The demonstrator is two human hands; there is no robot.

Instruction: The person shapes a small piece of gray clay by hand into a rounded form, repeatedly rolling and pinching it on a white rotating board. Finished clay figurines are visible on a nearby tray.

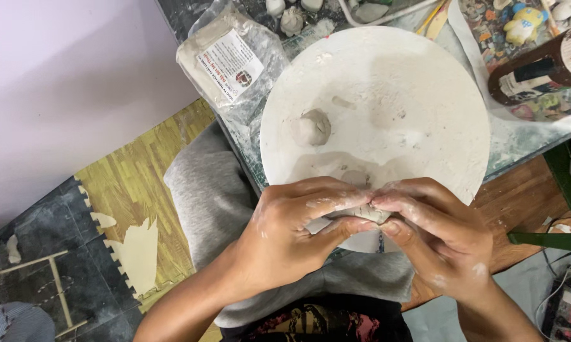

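A dusty, glass-topped worktop (520, 142) stands over a floor of wood-patterned and dark foam mats, beside a pale wall. A round white board (387, 82) lies at the worktop's near edge, overhanging it toward the person's grey-clad lap. Over that near rim, the left hand (285, 234) and right hand (437, 234) meet fingertip to fingertip, both curled closed on a small grey lump of clay (367, 214). The lump's long axis runs left to right, one end in each hand. A smaller clay piece (314, 126) sits on the board's left part; most of the board beyond the hands is bare. A bag of clay (231, 60) leans at the worktop's left edge, a brown bottle (539, 69) lies at the far right.
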